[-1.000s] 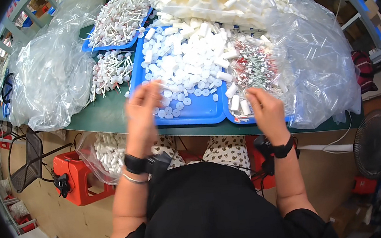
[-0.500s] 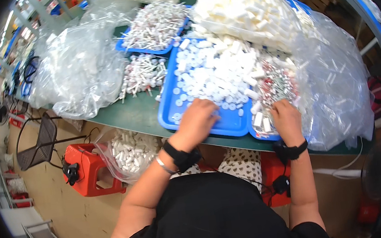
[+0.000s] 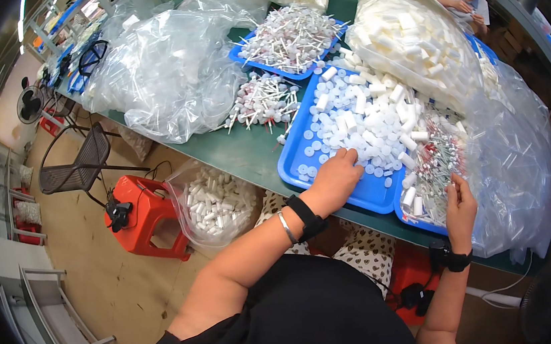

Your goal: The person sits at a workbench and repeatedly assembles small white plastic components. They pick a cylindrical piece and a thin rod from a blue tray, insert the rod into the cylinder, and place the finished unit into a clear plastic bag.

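Translucent plastic discs are in the blue tray, right at the left grip's fingertips; it's curled narrow, can't tell if it's got one. Right grip's narrow too, contents unclear, thin metal pins just beyond.

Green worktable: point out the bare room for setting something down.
Bare: the green worktable along its front edge, between crumpled clear plastic bags and the middle rectangular blue tray. Crowded: the right end, under bulging clear plastic sacks.
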Demonstrator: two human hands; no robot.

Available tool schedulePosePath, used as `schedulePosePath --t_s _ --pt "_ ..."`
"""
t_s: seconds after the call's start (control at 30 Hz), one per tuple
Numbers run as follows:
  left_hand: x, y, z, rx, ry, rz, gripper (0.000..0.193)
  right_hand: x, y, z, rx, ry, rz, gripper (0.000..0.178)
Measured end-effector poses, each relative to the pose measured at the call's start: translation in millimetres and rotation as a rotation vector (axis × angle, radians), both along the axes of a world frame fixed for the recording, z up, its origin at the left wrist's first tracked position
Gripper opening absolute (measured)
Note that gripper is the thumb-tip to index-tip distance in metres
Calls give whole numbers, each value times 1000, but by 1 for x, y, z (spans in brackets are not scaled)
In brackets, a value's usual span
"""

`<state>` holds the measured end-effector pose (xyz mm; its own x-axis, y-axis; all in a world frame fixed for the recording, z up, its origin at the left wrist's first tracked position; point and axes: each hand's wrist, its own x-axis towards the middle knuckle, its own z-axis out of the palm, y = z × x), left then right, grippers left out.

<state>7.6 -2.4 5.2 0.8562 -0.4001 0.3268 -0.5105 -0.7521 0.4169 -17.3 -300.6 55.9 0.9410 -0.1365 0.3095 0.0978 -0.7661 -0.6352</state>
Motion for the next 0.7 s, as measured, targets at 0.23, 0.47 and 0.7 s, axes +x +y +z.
schedulePosePath --t_s 0.23,0.47,0.7 --pt "-5 -5 8 -564 135 -7 15 -14 11 18 167 62 68 18" --pt "-30 -19 19 -1610 1199 -112 33 -34 66 29 181 24 297 10" --pt "-43 -25 10 -1777 1421 -97 26 -35 84 26 67 -68 434 13"
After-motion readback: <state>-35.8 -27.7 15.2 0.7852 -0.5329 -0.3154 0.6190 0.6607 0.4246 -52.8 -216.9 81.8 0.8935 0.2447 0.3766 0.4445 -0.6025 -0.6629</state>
